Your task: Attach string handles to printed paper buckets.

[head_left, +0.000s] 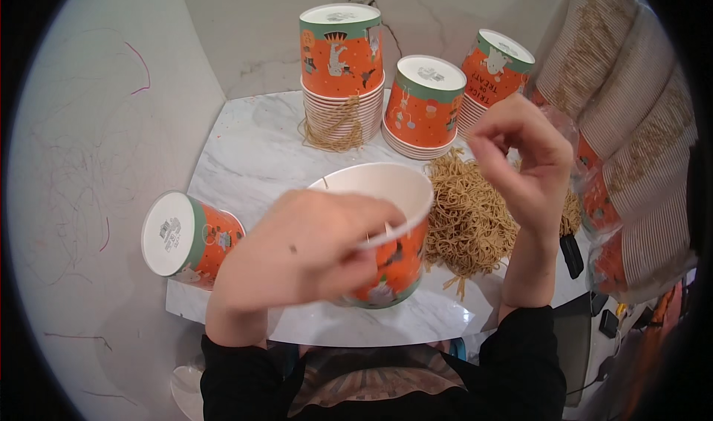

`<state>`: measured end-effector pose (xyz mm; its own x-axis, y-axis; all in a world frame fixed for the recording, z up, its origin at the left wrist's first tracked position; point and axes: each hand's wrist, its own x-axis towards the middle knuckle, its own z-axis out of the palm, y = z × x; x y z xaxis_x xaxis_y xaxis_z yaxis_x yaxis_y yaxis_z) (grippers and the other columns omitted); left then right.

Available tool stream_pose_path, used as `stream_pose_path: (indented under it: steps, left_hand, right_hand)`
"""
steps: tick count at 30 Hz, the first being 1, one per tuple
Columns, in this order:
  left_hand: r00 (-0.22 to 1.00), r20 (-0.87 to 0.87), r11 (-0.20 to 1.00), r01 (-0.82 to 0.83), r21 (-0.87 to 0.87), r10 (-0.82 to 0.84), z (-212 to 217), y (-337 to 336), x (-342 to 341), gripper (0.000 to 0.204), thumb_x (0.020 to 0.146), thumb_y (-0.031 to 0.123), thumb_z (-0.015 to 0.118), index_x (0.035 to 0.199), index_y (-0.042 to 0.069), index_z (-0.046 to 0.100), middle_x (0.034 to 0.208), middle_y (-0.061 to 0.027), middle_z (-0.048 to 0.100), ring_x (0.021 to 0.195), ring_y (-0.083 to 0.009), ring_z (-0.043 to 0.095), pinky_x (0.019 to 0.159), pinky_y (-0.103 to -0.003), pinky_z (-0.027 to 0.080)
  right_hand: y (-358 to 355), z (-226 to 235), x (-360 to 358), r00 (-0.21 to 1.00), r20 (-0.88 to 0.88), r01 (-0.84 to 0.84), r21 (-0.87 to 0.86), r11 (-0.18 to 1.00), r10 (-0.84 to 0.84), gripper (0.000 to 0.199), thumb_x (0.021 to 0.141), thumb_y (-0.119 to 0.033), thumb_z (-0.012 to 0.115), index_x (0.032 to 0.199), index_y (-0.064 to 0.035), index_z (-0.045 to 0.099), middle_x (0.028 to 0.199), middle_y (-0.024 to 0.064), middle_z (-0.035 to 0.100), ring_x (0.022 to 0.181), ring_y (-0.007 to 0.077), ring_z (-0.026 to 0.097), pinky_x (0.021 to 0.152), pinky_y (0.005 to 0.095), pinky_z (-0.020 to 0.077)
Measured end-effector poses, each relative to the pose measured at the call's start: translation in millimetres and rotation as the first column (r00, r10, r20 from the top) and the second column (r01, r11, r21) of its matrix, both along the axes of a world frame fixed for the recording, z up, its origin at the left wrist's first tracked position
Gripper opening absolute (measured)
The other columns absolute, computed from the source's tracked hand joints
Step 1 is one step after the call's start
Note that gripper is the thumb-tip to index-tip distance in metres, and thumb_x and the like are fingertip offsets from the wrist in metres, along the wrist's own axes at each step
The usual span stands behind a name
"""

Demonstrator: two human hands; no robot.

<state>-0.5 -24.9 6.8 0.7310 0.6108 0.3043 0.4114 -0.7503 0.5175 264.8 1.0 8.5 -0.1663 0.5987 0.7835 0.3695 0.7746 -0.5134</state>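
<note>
An orange paper bucket [394, 269] with a white inside and Halloween pictures stands upright near the table's front edge. My left hand [297, 246] is closed on its near rim, fingers over the edge and thumb on the outside. A small pale bit shows at the rim by my fingertips; I cannot tell what it is. My right hand [523, 157] is raised to the right of the bucket, thumb and fingers curled together in a pinch. What it holds, if anything, does not show. Below that hand lies a tangled heap of tan cord [471, 217].
At the back stand upside-down stacks of matching buckets: a tall stack [342, 57] with cord draped on it, a short stack [425, 105] and another stack [496, 68]. One bucket [172, 232] lies on its side at left. Bagged bucket stacks [653, 228] fill the right side.
</note>
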Motion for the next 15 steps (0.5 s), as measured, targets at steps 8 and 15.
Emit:
stream_pose_path:
  steps: [8, 15]
  left_hand:
    - [0.920, 0.309, 0.875, -0.069, -0.480, 0.242, -3, 13, 3, 0.033, 0.082, 0.002, 0.064, 0.116, 0.000, 0.063, 0.100, 0.0044, 0.064, 0.084, -0.0008, 0.057, 0.068, -0.017, 0.045]
    - [0.892, 0.354, 0.807, -0.019, -0.591, 0.280, 0, 10, 7, 0.035, 0.082, -0.001, 0.065, 0.117, 0.000, 0.059, 0.099, 0.0049, 0.061, 0.083, 0.0010, 0.055, 0.065, -0.016, 0.043]
  right_hand:
    - [-13, -7, -23, 0.957, 0.288, -0.062, 0.076, 0.995, 0.037, 0.017, 0.072, 0.007, 0.072, 0.087, -0.0005, 0.069, 0.087, 0.0081, 0.068, 0.076, 0.0171, 0.068, 0.066, 0.0267, 0.0531]
    - [-15, -8, -27, 0.932, 0.354, 0.003, 0.198, 0.980, -0.075, 0.021, 0.069, 0.006, 0.075, 0.088, -0.0021, 0.070, 0.085, 0.0091, 0.068, 0.074, 0.0224, 0.070, 0.062, 0.0296, 0.0545]
